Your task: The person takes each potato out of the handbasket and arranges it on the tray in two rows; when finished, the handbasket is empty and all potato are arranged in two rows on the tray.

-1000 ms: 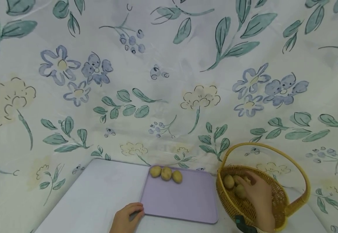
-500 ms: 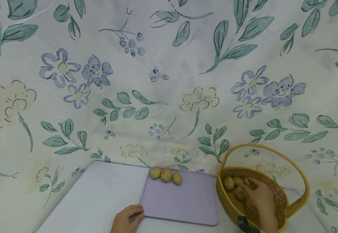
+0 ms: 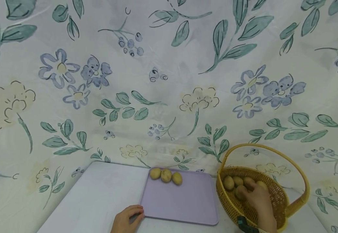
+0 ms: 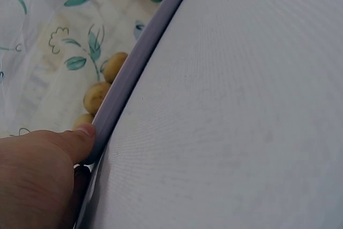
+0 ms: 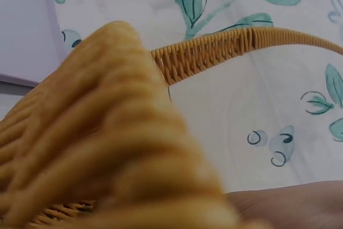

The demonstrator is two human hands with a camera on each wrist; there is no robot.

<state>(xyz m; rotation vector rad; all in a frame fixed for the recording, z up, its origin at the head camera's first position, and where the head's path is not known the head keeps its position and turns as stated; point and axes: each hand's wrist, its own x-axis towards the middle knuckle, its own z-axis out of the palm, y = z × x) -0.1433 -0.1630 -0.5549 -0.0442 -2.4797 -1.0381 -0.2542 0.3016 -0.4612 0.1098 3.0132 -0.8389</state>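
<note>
In the head view my left hand (image 3: 127,219) is at the near left corner of a lilac tray (image 3: 183,207). The left wrist view shows its thumb (image 4: 83,132) over the rim, pinching the edge. Three potatoes (image 3: 166,175) lie in a row along the tray's far left side. My right hand (image 3: 259,199) reaches down into a yellow wicker basket (image 3: 227,200), where its fingertips are among several potatoes (image 3: 228,183). Whether they grip one is hard to see. One potato (image 3: 262,185) shows just beyond the knuckles. The right wrist view is mostly filled by blurred basket weave (image 5: 128,132).
The basket's tall arched handle (image 3: 273,149) rises above the right hand. Tray and basket stand on a white table (image 3: 104,191), the basket to the tray's right. Behind them hangs a floral cloth (image 3: 171,113).
My right hand has shifted slightly lower within the basket, and more of the potatoes around it now show. The left hand and the tray have stayed in place.
</note>
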